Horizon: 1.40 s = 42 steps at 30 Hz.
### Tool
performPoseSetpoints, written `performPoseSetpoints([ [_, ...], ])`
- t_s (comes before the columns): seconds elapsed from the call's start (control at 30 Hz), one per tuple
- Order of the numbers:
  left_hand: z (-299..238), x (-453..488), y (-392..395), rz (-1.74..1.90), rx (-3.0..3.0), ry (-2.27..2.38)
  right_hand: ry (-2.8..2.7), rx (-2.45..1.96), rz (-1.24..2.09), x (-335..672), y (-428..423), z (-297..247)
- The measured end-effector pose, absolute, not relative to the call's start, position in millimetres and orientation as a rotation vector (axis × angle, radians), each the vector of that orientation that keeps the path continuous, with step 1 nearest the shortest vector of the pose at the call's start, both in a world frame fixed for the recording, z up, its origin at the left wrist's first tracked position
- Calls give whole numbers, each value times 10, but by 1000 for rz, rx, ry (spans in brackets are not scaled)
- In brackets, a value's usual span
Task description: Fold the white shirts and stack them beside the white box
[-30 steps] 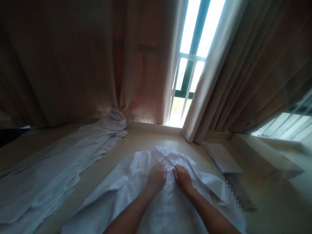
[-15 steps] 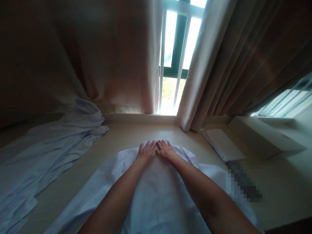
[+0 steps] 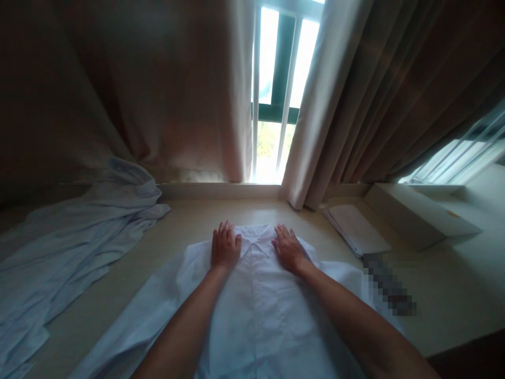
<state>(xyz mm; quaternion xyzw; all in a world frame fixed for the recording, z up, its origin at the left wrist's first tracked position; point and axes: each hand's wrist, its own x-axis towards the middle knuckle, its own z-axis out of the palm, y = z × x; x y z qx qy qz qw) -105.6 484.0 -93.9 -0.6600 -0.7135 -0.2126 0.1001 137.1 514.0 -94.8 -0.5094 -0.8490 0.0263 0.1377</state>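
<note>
A white collared shirt (image 3: 252, 310) lies front side up on a pale wooden surface, its collar toward the window and its sleeves spread to both sides. My left hand (image 3: 226, 246) rests flat on the shirt's left shoulder, just beside the collar. On the other side of the collar, my right hand (image 3: 290, 248) lies with fingers stretched over the right shoulder. Neither hand grips the cloth. My forearms cover parts of the shirt's sides and sleeves.
Another white garment (image 3: 90, 226) lies crumpled at the left. To the right are a folded white cloth (image 3: 357, 229), a blurred dark object (image 3: 389, 287) and a pale box-like piece (image 3: 422, 216). Curtains (image 3: 315, 131) hang around a bright window (image 3: 272, 79) behind.
My hands have moved apart from the middle of the collar, the left one outward to the left, the right one to the right. The collar now shows between them. The view has shifted slightly.
</note>
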Motion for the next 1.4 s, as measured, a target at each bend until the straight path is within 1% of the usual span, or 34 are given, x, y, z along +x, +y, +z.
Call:
performPoseSetpoints([
  [0.1, -927, -1212, 4720, -596, -1894, -2189, -2539, -1484, 145, 1564, 5009, -952],
  [0.2, -942, -1423, 4574, -504, -1981, -2191, -2521, -1605, 218, 1681, 4993, -933],
  [0.27, -960, -1568, 4476, -439, -2043, -2172, -2466, -1677, 215, 1720, 5006, -905],
  [0.33, -969, -1681, 4390, -351, -2066, -2191, -2406, -1702, 146, 1737, 4993, -873],
  [0.43, -933, -1740, 4301, -331, -2006, -2148, -2459, -1499, 1, 1730, 4885, -848],
  [0.53, -853, -1704, 4253, -370, -1997, -2016, -2610, -1242, -2, 1689, 4742, -876],
  [0.57, -831, -1691, 4241, -356, -2016, -2001, -2600, -1261, 14, 1677, 4709, -895],
  [0.7, -826, -1712, 4175, -297, -2042, -2063, -2391, -1573, 76, 1710, 4695, -965],
  [0.87, -981, -1868, 4040, -261, -2072, -2104, -2326, -1778, 162, 1952, 4777, -992],
  [1.0, -1141, -1972, 3983, -234, -2071, -2159, -2205, -1993, 144, 2130, 4782, -1017],
  [1.17, -1230, -2011, 3981, -283, -2065, -2128, -2174, -2084, 92, 2143, 4765, -1054],
  [1.4, -1172, -1995, 3995, -246, -2101, -2066, -2164, -2110, 43, 2115, 4798, -1078],
])
